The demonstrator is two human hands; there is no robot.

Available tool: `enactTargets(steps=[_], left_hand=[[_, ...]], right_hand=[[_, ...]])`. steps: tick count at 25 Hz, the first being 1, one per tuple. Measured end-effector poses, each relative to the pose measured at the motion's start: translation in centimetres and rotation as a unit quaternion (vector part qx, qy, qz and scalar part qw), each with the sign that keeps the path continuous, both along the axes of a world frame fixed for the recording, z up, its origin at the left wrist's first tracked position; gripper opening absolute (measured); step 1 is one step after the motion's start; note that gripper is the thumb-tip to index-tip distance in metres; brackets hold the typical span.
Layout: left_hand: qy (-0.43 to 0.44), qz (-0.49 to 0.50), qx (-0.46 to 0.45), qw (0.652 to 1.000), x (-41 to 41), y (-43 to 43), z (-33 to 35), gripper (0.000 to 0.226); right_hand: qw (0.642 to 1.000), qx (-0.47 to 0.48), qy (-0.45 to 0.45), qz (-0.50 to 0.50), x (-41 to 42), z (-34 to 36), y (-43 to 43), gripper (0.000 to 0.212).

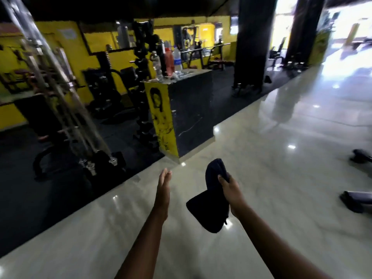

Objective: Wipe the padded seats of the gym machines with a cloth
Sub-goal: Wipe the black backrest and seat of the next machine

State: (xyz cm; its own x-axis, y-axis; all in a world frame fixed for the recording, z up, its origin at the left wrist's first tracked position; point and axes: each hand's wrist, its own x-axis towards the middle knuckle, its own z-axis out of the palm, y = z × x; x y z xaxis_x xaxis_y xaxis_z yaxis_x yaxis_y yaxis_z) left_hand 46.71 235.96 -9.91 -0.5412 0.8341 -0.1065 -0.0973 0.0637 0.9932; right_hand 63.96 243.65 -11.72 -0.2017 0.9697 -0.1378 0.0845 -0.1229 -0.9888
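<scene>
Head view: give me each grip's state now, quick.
Left grip: open, fingers straight, holding nothing.
Right grip: closed, holding the dark cloth.

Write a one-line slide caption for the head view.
Right hand grips a dark cloth above the glossy floor; left hand open.

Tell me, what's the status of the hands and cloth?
Left hand open, empty. Right hand grips cloth, over the floor. Machines off to the left, out of contact.
</scene>
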Motion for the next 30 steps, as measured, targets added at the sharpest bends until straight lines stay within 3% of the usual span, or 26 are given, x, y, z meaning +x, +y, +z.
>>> enactTargets(steps=[5,13,21,30], left_hand=[[-0.005,-0.141,0.009,0.99,2.3,19.3,-0.7,0.053],[-0.021,-0.267,0.027,0.963,12.0,50.8,2.8,0.054],[-0.05,-0.321,0.054,0.944,21.1,81.2,4.1,0.05],[-0.052,-0.429,0.061,0.9,35.1,114.8,5.2,0.045]], right_hand=[[0.989,0.01,-0.002,-0.146,2.1,-0.4,14.7,0.013],[0.964,0.034,-0.009,-0.262,11.2,2.6,43.4,0.027],[0.933,0.055,-0.041,-0.353,21.4,3.4,70.7,0.035],[0.882,0.057,-0.051,-0.465,35.3,7.7,99.3,0.037]])
